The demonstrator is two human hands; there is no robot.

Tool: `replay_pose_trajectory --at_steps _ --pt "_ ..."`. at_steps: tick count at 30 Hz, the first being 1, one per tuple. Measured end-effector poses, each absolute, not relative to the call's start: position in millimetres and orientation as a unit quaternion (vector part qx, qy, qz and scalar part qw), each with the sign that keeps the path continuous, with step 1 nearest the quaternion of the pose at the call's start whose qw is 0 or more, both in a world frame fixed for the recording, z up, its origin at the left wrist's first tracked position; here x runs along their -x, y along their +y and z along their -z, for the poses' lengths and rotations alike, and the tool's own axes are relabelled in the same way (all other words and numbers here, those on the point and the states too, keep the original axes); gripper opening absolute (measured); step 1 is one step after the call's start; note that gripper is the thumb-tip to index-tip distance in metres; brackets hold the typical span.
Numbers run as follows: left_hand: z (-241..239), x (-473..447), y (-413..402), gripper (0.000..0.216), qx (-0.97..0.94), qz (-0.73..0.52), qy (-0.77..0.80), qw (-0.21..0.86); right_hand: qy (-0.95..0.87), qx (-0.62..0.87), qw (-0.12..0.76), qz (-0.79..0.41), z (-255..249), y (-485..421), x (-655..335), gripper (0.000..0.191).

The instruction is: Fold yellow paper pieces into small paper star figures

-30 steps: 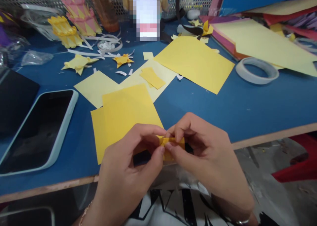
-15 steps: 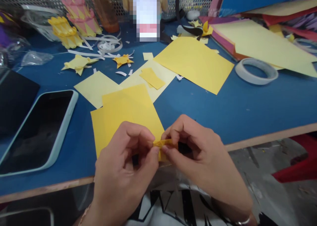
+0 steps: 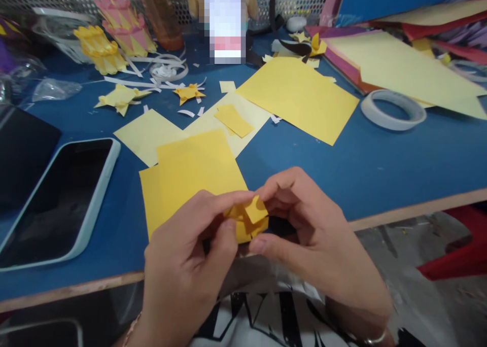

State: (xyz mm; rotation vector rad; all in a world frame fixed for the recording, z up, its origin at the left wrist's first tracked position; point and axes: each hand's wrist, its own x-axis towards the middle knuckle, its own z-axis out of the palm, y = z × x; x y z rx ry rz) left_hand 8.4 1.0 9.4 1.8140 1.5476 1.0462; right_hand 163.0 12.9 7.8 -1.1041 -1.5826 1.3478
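Near the table's front edge, both hands are on a small folded yellow paper piece with a squarish flap standing up. My left hand pinches its left part between thumb and forefinger. My right hand has its fingertips at the top of the flap and its thumb by the lower right edge; its other fingers are curled and partly hidden. Yellow paper sheets lie overlapped just beyond my left hand. Smaller yellow strips rest on a pale yellow sheet behind them.
A phone lies at the left. Folded paper stars and white paper scraps sit farther back, near pink and yellow paper crafts. At the right are a tape roll, a large yellow sheet and stacked coloured papers.
The folded paper has been turned, and a squarish flap now stands up toward me. My right thumb has moved down off its face, and the right forefinger has shifted up to the flap's top.
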Motion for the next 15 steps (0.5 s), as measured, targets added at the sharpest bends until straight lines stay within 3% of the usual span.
replay_pose_trajectory --at_steps 4,15 --pt "-9.5 -9.0 2.4 0.027 -0.665 -0.412 0.568 0.257 -0.617 0.430 0.397 -0.526 -7.2 14.5 -163.2 0.025" --pt "-10.8 -7.6 3.3 0.023 -0.638 -0.407 0.542 0.365 -0.669 0.438 0.380 -0.465 -7.8 13.8 -164.7 0.022"
